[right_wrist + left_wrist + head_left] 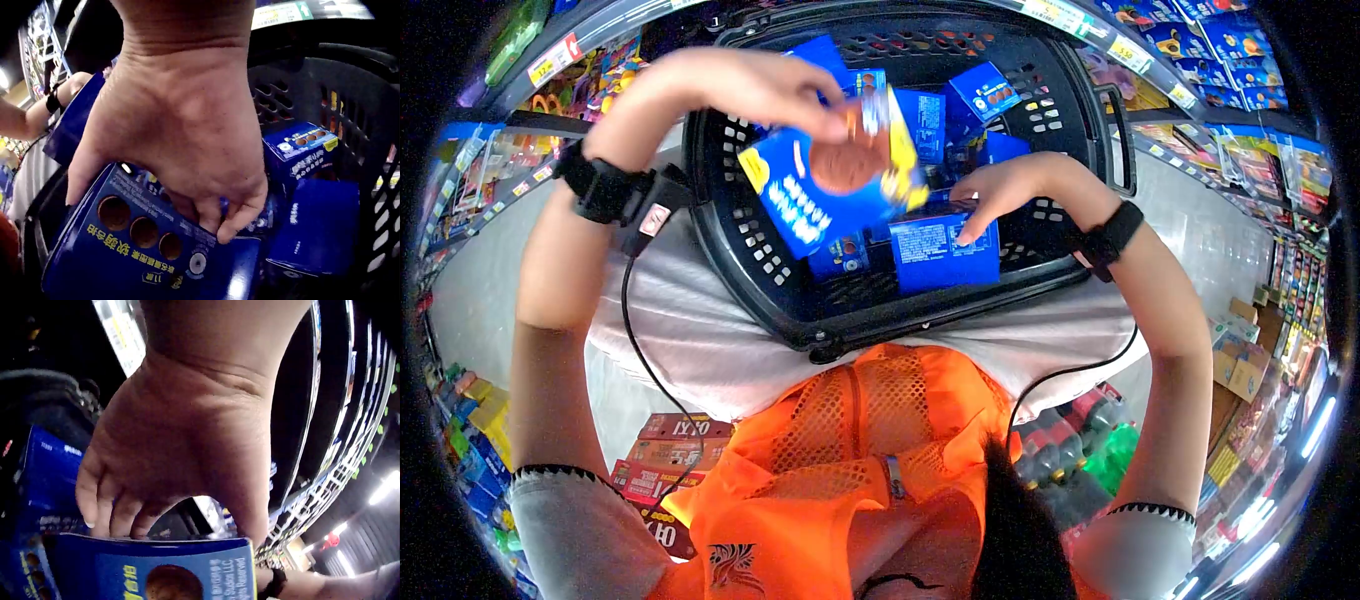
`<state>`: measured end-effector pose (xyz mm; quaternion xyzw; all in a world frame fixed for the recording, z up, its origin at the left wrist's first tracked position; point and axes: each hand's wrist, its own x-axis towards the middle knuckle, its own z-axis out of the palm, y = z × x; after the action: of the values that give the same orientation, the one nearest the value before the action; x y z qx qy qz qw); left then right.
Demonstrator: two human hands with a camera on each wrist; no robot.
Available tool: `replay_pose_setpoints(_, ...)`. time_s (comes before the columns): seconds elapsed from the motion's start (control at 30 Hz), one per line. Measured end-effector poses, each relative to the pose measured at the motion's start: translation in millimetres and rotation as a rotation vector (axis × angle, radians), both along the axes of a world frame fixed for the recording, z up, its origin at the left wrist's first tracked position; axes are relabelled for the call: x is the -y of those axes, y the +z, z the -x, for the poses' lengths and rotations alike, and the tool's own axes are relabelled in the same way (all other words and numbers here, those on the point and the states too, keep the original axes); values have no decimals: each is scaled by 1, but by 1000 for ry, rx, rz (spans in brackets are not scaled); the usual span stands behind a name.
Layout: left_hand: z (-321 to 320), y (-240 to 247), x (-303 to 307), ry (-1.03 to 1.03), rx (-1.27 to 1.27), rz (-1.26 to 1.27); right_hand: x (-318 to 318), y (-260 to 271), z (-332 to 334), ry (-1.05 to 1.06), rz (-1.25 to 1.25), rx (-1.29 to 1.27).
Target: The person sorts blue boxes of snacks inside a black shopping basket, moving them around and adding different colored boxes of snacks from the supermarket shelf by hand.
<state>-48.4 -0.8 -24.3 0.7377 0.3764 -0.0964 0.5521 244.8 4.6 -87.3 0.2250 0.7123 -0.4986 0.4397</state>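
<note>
My left hand (775,95) grips a blue snack box (800,215) with a round brown cake picture and yellow edges, raised and tilted over the black basket (790,325). In the left wrist view, its fingers and thumb span the top edge of that box (125,559). Toward the near right of the basket, my right hand (1015,185) holds a second blue box (945,260) whose text panel faces up. The right wrist view shows thumb and fingers on opposite sides of this box (150,244), which carries three brown round pictures.
Several more blue boxes lie in the basket, one (985,92) at the back right. Its black handle (1115,140) is at the right side. Shelves with price tags (1060,15) border the far side. Red cartons (670,455) and dark bottles (1060,440) are on the floor.
</note>
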Motion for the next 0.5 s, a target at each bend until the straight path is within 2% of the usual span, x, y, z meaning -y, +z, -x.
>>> replay_pose_setpoints(0.07, 17, 8, -11, 133, 31, -98, -7, 26, 0, 8, -53, 31)
replay_pose_setpoints(0.13, 27, 7, -11, 325, 292, -203, -19, 51, -10, -155, 31, 22)
replay_pose_setpoints(0.17, 35, 10, -19, 313, 319, -217, -24, 60, -25, -302, -44, -82)
replay_pose_setpoints(0.2, 19, 38, -9, 330, 351, 15, -29, 71, -41, -449, -123, -186)
replay_pose_setpoints(0.27, 22, 44, -7, 355, 311, -6, -24, 98, -65, -704, -716, -195)
replay_pose_setpoints(0.3, 25, 35, -8, 447, 334, -32, -35, 104, -79, -849, -498, -288)
replay_pose_setpoints(0.33, 28, 30, -10, 445, 336, -33, -46, 110, -90, -983, -274, -379)
replay_pose_setpoints(0.37, 31, 28, -11, 407, 307, -116, -46, 122, -97, -1100, -176, -426)
replay_pose_setpoints(0.4, 32, 25, -12, 369, 277, -204, -43, 118, -102, -1236, -234, -501)
replay_pose_setpoints(0.43, 29, 20, -13, 357, 314, -109, -41, 119, -104, -1225, -235, -543)
replay_pose_setpoints(0.47, 20, 26, -5, 307, 158, -225, -36, 122, -103, -1211, -237, -589)
replay_pose_setpoints(0.5, 12, 24, -3, 209, 150, -203, -29, 123, -98, -1202, -226, -537)
